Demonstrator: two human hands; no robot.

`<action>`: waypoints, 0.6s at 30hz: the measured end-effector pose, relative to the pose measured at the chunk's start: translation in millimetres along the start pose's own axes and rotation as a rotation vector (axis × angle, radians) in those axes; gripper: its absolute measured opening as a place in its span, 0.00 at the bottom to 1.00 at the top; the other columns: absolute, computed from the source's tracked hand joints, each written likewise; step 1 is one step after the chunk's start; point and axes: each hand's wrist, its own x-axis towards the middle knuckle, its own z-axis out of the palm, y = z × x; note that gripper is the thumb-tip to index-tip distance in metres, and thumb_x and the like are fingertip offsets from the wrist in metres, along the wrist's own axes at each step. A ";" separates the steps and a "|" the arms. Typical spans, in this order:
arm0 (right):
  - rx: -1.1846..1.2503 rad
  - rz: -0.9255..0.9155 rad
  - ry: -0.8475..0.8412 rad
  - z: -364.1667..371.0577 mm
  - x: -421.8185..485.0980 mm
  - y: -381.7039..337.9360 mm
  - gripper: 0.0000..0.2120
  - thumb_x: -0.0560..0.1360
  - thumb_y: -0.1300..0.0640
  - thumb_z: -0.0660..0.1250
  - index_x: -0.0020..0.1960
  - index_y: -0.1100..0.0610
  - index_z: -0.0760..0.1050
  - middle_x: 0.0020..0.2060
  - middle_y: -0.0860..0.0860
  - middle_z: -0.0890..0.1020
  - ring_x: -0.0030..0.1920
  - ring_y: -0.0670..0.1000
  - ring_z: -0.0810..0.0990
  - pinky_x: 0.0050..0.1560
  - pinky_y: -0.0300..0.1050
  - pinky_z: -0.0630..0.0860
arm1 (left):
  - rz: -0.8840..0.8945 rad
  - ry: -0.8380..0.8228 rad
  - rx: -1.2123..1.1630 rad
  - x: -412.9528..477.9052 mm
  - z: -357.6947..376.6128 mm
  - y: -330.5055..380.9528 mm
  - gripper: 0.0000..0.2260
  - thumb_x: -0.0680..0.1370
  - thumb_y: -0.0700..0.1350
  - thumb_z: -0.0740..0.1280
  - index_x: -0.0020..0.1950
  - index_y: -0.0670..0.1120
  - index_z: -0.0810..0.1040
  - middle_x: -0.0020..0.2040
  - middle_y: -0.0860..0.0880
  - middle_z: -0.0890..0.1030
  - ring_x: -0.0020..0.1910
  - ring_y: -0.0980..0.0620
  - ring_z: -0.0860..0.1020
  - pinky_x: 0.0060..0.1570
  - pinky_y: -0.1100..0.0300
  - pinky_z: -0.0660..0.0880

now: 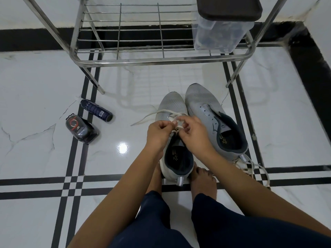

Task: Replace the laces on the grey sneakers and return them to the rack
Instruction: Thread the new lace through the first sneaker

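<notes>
Pinching the flat white lace [174, 114] over the eyelets, the left hand [158, 130] and right hand [192, 130] each hold it between curled fingers, above the grey mesh sneaker [172, 103] directly beneath them. The second grey sneaker [202, 99], laceless, stands just right of the grip, and the steel wire rack [161, 59] lies beyond. A slack pull could leave a skipped eyelet or uneven ends. On the rack, the clear plastic box with a black lid [220, 33] holds something dark that I cannot identify.
</notes>
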 end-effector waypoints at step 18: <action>0.495 0.334 0.085 -22.7 17.5 -6.7 0.03 0.75 0.56 0.68 0.42 0.53 0.77 0.31 0.47 0.74 0.28 0.44 0.71 0.28 0.36 0.68 | -0.117 -0.059 -0.175 3.6 -6.4 -13.7 0.11 0.78 0.39 0.65 0.35 0.43 0.76 0.26 0.51 0.79 0.27 0.55 0.74 0.29 0.68 0.73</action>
